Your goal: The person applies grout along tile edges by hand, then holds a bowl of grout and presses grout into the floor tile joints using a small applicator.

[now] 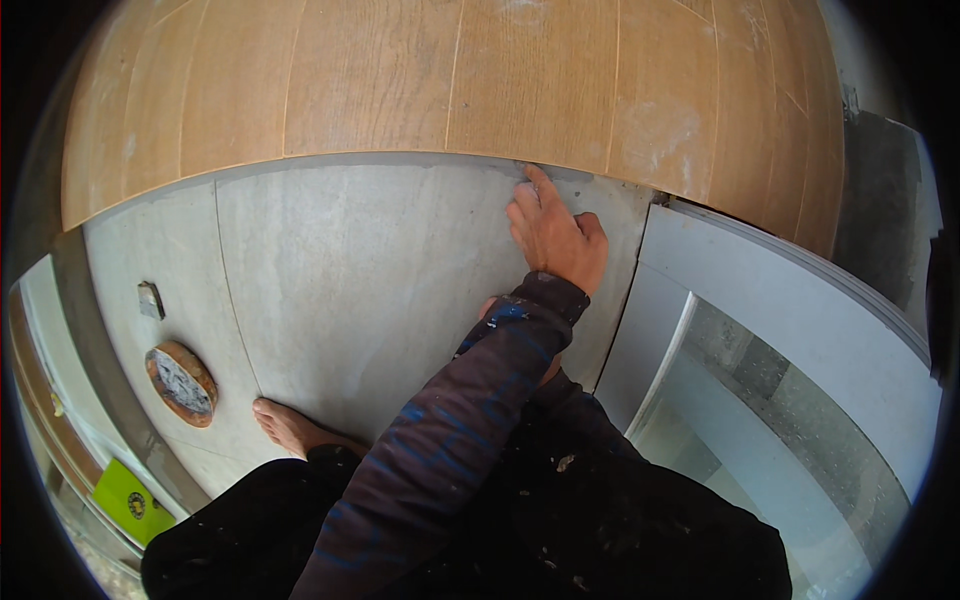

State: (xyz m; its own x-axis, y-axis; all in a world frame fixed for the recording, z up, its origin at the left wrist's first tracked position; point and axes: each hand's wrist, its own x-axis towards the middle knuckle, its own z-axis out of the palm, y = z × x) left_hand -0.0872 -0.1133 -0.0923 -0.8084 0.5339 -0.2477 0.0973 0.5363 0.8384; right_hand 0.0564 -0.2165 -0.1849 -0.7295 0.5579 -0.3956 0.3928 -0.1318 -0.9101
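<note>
My left hand (558, 235) reaches forward over a large pale grey floor tile (370, 260). Its index finger is stretched out, the tip resting on the grey joint (390, 159) where the tile meets the wood-look planks (380, 80). The other fingers are loosely bent, the thumb stands apart, and nothing shows in the hand. Dark grey smears lie in the joint by the fingertip. My right hand is out of view. To the left, a brownish oval bowl (206, 385) holds grey paste (180, 380), and a small grey-stained block (150, 300) lies beyond it.
At the right a white-framed glass panel (690, 240) borders the tile. My bare left foot (285, 425) rests on the tile; my sleeve mostly covers the other foot. A bright green packet (130, 500) sits at the lower left, beside a pale frame (60, 330).
</note>
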